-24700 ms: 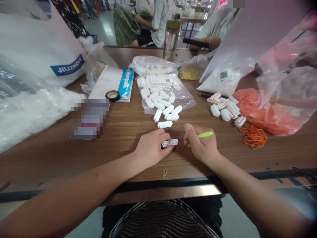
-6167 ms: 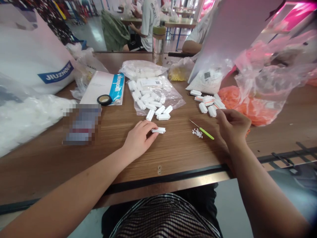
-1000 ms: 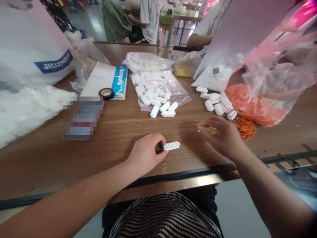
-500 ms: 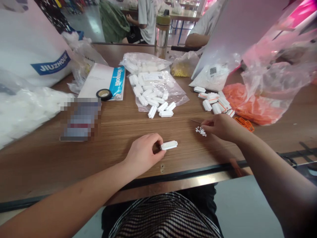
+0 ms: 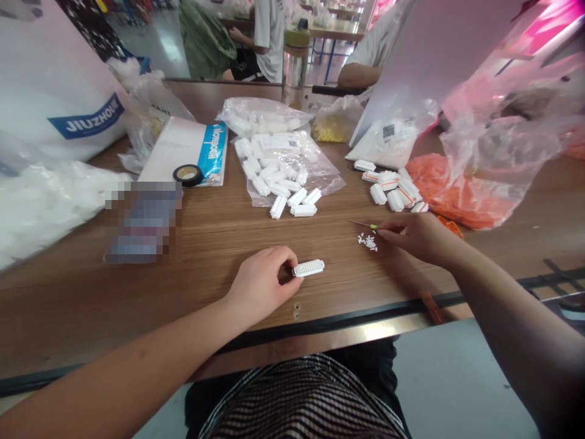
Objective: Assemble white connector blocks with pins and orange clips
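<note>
In my left hand point(image 5: 262, 280) is a white connector housing point(image 5: 309, 268), pinched at its left end between thumb and fingers, its face of small holes turned up. My right hand point(image 5: 414, 235) is closed on a thin needle-like pick point(image 5: 373, 227) with a yellow-green handle, its fine tip pointing left. Just below the pick lies a small pile of tiny white plugs point(image 5: 368, 242) on the wooden table point(image 5: 205, 225). Several more white housings point(image 5: 304, 210) lie in front of a clear plastic bag point(image 5: 326, 177).
Beyond the right hand are white housings with orange strips point(image 5: 397, 198) and a bag of orange parts point(image 5: 461, 189). A notebook point(image 5: 169, 146), black tape roll point(image 5: 188, 175) and blurred-out rectangle point(image 5: 146, 222) lie left. A bottle point(image 5: 295, 67) stands at the back; people sit beyond.
My right hand has shifted slightly right, away from the plug pile, and the pick's yellow-green handle now shows. My left hand keeps its hold on the housing. The whole view has shifted slightly.
</note>
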{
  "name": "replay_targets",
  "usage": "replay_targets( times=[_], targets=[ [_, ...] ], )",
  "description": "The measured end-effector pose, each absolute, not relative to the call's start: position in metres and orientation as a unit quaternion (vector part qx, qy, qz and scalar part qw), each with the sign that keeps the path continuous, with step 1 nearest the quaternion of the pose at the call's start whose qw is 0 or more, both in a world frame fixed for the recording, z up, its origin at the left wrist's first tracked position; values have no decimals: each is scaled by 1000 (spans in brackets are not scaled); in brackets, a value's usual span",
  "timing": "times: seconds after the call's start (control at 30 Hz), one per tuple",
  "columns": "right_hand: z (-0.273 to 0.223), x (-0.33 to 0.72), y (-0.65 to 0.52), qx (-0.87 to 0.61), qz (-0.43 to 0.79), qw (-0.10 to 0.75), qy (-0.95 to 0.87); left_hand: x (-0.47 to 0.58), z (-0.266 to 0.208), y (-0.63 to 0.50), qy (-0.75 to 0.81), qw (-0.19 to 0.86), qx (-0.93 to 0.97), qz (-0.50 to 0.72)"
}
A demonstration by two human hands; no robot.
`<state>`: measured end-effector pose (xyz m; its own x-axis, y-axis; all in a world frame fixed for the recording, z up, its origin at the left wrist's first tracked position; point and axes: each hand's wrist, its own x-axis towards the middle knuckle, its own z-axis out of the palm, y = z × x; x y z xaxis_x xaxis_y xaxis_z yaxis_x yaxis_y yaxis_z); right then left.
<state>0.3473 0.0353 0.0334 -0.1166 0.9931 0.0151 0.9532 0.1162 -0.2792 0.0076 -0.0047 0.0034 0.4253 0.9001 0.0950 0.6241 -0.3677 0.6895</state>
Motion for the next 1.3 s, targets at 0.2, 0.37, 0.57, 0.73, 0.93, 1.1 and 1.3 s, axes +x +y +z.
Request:
replay_targets(
  times=[0.2, 0.37, 0.57, 0.73, 0.93, 1.1, 1.3],
  targets=[
    [35, 343, 44, -662, 107, 57, -740, 8, 4, -5, 487, 289, 793, 227],
    [32, 347, 51, -637, 111, 47, -761, 8, 4, -4, 485, 285, 796, 225],
    [30, 351, 48, -630, 64, 27, -773, 7, 2, -4, 485, 284, 796, 226],
    [41, 321, 27, -633, 131, 150, -748, 8, 2, -4, 483, 281, 797, 229],
    [42, 232, -4, -425, 248, 246, -835, 8, 1, -5, 480, 280, 798, 234],
    [31, 204, -6, -411, 240, 231, -848, 9, 2, -5, 474, 284, 797, 246],
    [31, 203, -5, -407, 199, 226, -862, 9, 4, -5, 473, 290, 798, 237]
  ],
)
